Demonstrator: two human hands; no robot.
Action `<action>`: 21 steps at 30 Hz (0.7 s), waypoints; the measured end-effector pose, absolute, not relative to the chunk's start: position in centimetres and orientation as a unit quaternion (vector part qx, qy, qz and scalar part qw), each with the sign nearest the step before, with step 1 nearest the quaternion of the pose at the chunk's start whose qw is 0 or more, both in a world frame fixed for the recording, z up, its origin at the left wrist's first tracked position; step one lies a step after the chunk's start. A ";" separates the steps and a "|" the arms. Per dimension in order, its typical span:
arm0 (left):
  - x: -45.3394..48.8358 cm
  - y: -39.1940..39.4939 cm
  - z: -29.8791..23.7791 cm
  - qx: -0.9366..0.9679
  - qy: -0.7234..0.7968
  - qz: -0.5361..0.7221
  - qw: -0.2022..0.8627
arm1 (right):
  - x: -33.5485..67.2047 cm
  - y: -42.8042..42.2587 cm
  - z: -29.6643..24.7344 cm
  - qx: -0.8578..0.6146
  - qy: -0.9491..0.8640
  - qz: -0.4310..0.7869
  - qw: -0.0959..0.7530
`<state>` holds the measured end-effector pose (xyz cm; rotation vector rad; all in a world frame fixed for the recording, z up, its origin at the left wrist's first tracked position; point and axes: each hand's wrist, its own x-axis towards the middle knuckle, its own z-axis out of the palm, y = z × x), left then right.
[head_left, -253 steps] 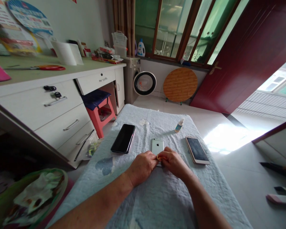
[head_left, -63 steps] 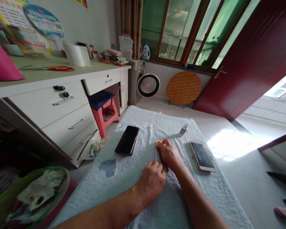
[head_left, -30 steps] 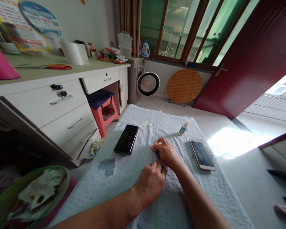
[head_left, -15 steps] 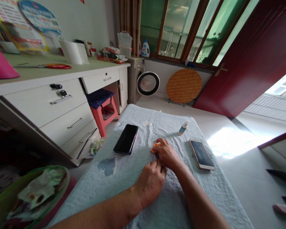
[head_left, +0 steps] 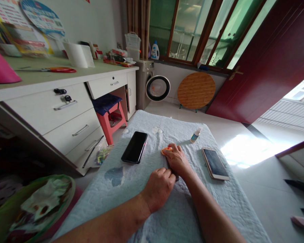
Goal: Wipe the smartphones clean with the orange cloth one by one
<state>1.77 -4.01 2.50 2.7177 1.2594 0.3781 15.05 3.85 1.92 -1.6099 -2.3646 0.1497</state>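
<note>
Your right hand (head_left: 176, 160) has shifted slightly up the frame, bent fingers gripping the orange cloth (head_left: 166, 151), so rubbing appears to have reached the far end of the middle phone (head_left: 166, 164) at centre. Your left hand (head_left: 160, 187) curls at its near end, any grip hidden. Lower left, the bin (head_left: 76, 198) holds crumpled paper (head_left: 46, 199); right of centre, the small bottle's (head_left: 195, 135) contents don't show.

Left hand (head_left: 159, 187): fingers curled over the near end of a slim phone (head_left: 166, 163), largely obscured. Right hand (head_left: 178, 160): fingers gripping an orange cloth (head_left: 164, 151) at the phone's far end. Black smartphone (head_left: 134, 147) lies face up to the left; gold-framed smartphone (head_left: 215, 163) likewise to the right. Small spray bottle (head_left: 196, 135) stands beyond the latter. All rest upon a pale blue quilted cover (head_left: 98, 195). Background: front-loading washing machine (head_left: 143, 76), door open; round wooden tabletop (head_left: 196, 90), on edge.
</note>
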 end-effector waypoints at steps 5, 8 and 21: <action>1.4 -3.5 2.0 0.900 0.409 0.144 0.043 | 15.3 3.3 2.1 -0.526 -0.833 0.101 0.139; 1.6 -3.6 1.9 0.906 0.397 0.147 0.012 | 15.5 2.8 2.4 -0.499 -0.846 0.126 0.139; 3.1 -7.0 2.7 0.917 0.395 0.041 -0.042 | 15.6 1.7 3.9 -0.457 -0.865 0.180 0.099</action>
